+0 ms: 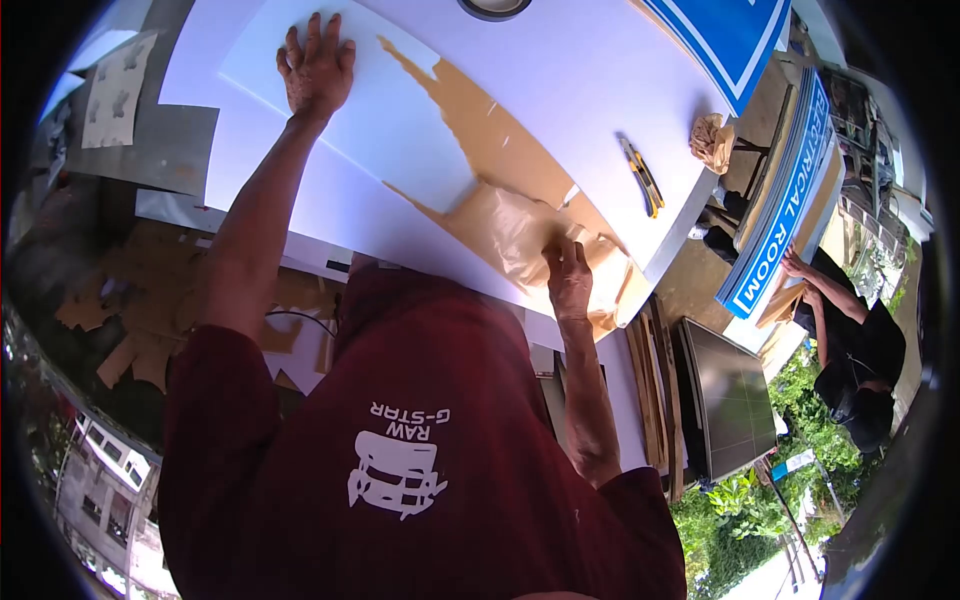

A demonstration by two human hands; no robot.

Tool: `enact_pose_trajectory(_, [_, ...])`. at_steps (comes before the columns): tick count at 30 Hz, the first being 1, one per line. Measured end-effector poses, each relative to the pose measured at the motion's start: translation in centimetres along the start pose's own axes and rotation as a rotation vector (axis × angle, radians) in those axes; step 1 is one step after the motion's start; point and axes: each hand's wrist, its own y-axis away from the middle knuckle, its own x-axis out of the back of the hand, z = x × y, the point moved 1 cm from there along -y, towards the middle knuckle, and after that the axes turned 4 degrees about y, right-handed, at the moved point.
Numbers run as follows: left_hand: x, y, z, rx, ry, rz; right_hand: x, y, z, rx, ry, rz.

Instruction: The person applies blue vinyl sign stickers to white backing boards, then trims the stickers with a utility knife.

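Note:
My left hand (318, 70) lies flat with spread fingers on a pale white sheet (350, 110) on the table. Brown paper (500, 130) with a ragged, torn edge runs along the right side of this sheet. Its near part is crumpled and folded up. My right hand (570, 280) pinches the crumpled brown paper near the table's front edge; the fingertips are partly hidden in its folds. To the right of that hand, a yellow and black utility knife (641, 178) rests on the white surface.
A crumpled ball of brown paper (711, 142) sits at the table's right edge. A tape roll (494, 6) and a blue sign (722, 40) are at the far side. On the right, another person's hands (800, 275) touch brown paper by a blue "ELECTRICAL ROOM" sign (780, 215).

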Motion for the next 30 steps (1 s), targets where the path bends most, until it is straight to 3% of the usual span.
enact_pose_trajectory(1, [0.2,0.3,0.2,0.005,-0.012,0.003,0.9,-0.2,-0.2,-0.044,-0.096,-0.081])
enact_pose_trajectory(2, [0.2,0.2,0.2,0.008,-0.024,0.007,2.0,-0.6,-0.5,0.084,-0.002,-0.084])
enact_pose_trajectory(4, [0.4,0.4,0.3,0.002,-0.057,-0.008,5.8,-1.9,-3.9,-0.048,0.063,-0.340])
enact_pose_trajectory(8, [1.0,0.0,0.5,0.010,-0.052,-0.005,6.5,-6.4,-8.9,0.015,0.052,-0.036])
enact_pose_trajectory(9, [1.3,-0.2,0.6,0.023,-0.040,-0.016,6.3,-8.3,-11.1,-0.052,-0.048,-0.013])
enact_pose_trajectory(12, [1.8,-0.1,0.9,0.059,-0.028,-0.044,2.3,-15.3,-16.3,0.223,-0.286,0.142])
enact_pose_trajectory(13, [1.8,-0.1,0.9,0.070,-0.029,-0.050,0.8,-17.9,-18.4,0.224,-0.307,0.082])
enact_pose_trajectory(14, [1.8,-0.1,0.9,0.076,-0.009,-0.051,-0.9,-20.4,-20.5,0.263,-0.165,0.149])
enact_pose_trajectory(20, [2.4,-0.3,1.2,0.147,0.035,-0.113,-5.3,-29.6,-32.2,0.034,0.126,0.118])
enact_pose_trajectory(27, [2.7,-0.4,1.2,0.153,0.106,-0.100,-7.5,-30.0,-30.5,0.036,-0.041,0.216])
enact_pose_trajectory(30, [3.0,-0.5,1.2,0.165,0.117,-0.100,-6.8,-30.0,-29.3,0.099,-0.094,0.142])
